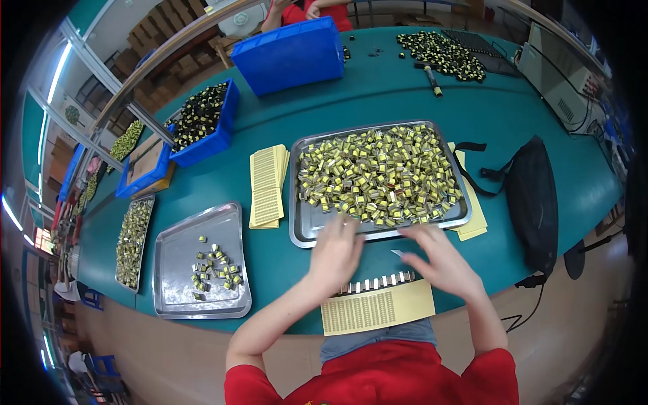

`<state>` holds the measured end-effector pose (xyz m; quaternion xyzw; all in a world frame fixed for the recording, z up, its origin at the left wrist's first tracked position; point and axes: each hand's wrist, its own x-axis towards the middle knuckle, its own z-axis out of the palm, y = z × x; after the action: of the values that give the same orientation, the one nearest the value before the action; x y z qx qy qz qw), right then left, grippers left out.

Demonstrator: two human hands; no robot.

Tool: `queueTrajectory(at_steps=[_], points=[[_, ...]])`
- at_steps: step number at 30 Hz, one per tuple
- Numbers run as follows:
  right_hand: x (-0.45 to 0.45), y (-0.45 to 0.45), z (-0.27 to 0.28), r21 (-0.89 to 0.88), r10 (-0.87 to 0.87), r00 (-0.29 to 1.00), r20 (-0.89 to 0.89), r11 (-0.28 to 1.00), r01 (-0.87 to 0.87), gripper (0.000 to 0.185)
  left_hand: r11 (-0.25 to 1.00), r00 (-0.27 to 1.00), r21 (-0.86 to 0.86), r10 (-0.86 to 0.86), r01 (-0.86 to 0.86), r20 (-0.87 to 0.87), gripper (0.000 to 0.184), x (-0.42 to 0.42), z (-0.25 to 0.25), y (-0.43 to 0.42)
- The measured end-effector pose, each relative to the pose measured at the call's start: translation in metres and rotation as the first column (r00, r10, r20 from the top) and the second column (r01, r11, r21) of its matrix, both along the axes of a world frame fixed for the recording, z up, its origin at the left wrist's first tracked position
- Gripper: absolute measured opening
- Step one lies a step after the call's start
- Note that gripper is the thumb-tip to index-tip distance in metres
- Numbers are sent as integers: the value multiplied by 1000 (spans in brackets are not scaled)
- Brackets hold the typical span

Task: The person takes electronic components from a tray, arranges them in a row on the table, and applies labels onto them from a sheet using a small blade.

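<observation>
My left hand [337,251] reaches over the near rim of a metal tray [294,226] heaped with small yellow-topped metal components [378,175]. Its fingers are slightly bent and blurred, with the thumb apart; I see nothing held. My right hand [442,263] is by the tray's near right rim, thumb and forefinger spread. At its thumb tip is a small pale pointed piece [397,252], whose kind I cannot make out. Between my forearms, a row of components [378,282] stands along the top of a yellow label sheet [361,314] at the table's near edge.
Left are a metal tray [169,297] with some loose components, a narrow full tray [133,243] and a blue bin [233,111] of black parts. Yellow label sheets [267,189] flank the main tray. A black bag [533,202] lies right. A person [324,10] sits opposite behind a blue bin [290,57].
</observation>
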<state>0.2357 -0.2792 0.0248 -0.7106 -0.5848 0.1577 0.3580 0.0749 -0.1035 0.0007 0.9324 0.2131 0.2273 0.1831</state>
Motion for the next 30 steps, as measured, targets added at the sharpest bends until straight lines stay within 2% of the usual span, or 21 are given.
queueTrajectory(at_steps=[2, 5, 7, 9, 13, 14, 16, 17, 18, 19, 20, 21, 24, 26, 30], points=[[4, 31, -9, 92, -105, 983, 150, 992, 92, 37, 993, 997, 91, 76, -78, 30, 24, 6, -11, 30], [2, 81, -26, 248, -176, 924, 339, 964, 93, 29, 986, 986, 5, 168, -168, 3, 27, 13, -20, 46], [2, 107, -34, 281, -185, 901, 393, 957, 73, 27, 976, 978, -59, 209, -210, -16, 28, 18, -26, 48], [2, 120, -37, 307, -194, 873, 447, 950, 55, 24, 978, 979, -48, 205, -205, -13, 27, 20, -33, 51], [5, 126, -42, 298, -181, 866, 466, 954, 38, 26, 979, 983, -87, 185, -183, 12, 24, 19, -34, 58], [5, 124, -42, 315, -176, 909, 378, 947, 53, 26, 979, 984, -107, 177, -175, 13, 24, 19, -33, 60], [5, 116, -37, 342, -166, 967, 192, 935, 93, 26, 943, 984, -286, 180, -169, 11, 24, 16, -15, 54], [8, 108, -29, 135, -93, 977, -190, 984, 120, 27, 913, 984, -375, 178, -162, 9, 24, 14, -5, 49], [11, 100, -17, -71, -93, 829, -551, 995, 65, 29, 817, 988, -574, 132, -60, 83, 24, 13, -1, 46], [12, 89, -20, 23, -11, 663, -748, 999, 42, 37, 672, 981, -738, 102, 54, 164, 24, 10, 1, 42], [12, 77, -20, 7, -11, 603, -797, 1000, 28, 39, 488, 965, -856, 92, 173, 247, 24, 7, 3, 37], [13, 64, -17, -6, -13, 542, -840, 1000, 15, 40, 385, 965, -901, 83, 201, 250, 28, 4, 5, 32], [10, 29, -10, 1, -5, 349, -937, 1000, 15, 41, 189, 978, -960, -55, 208, 202, 35, 2, 26, 14], [4, 10, -10, 21, 6, 227, -974, 998, 67, 42, 143, 976, -970, -125, 196, 178, 40, 2, 31, 4], [4, -15, -21, 26, 10, 192, -981, 996, 84, 41, 45, 959, -970, -168, 237, 227, 42, 6, 26, -15]])
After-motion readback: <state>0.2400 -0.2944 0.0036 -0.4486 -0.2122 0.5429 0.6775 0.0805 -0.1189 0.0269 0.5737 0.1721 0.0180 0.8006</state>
